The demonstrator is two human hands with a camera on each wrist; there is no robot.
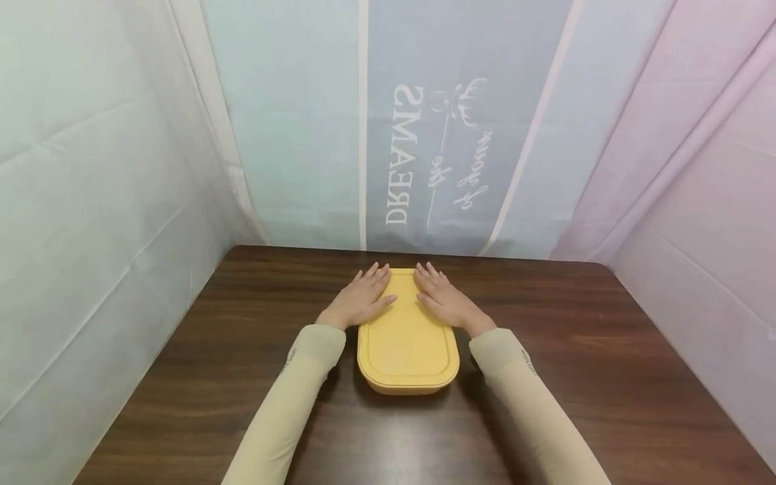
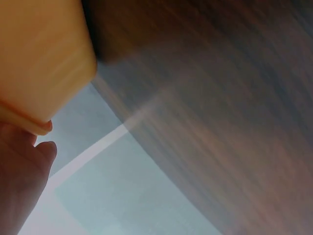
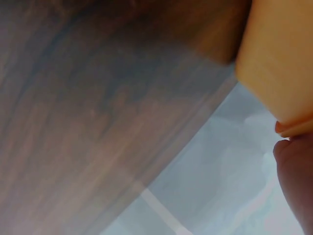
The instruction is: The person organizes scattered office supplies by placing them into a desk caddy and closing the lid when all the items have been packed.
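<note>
A yellow lidded container (image 1: pixel 406 337) sits on the dark wooden table (image 1: pixel 242 337), in the middle. My left hand (image 1: pixel 362 296) lies flat on the far left part of its lid, fingers straight. My right hand (image 1: pixel 441 296) lies flat on the far right part of the lid in the same way. In the left wrist view the container's side (image 2: pixel 41 58) fills the upper left with my hand (image 2: pixel 19 176) below its rim. In the right wrist view the container (image 3: pixel 281 58) is at the upper right, my hand (image 3: pixel 296 176) under its rim.
Pale cloth backdrops enclose the table on the left (image 1: pixel 91 202), back (image 1: pixel 394 135) and right (image 1: pixel 697 188). The back cloth carries mirrored white lettering (image 1: pixel 403 155). Bare tabletop lies on both sides of the container and in front of it.
</note>
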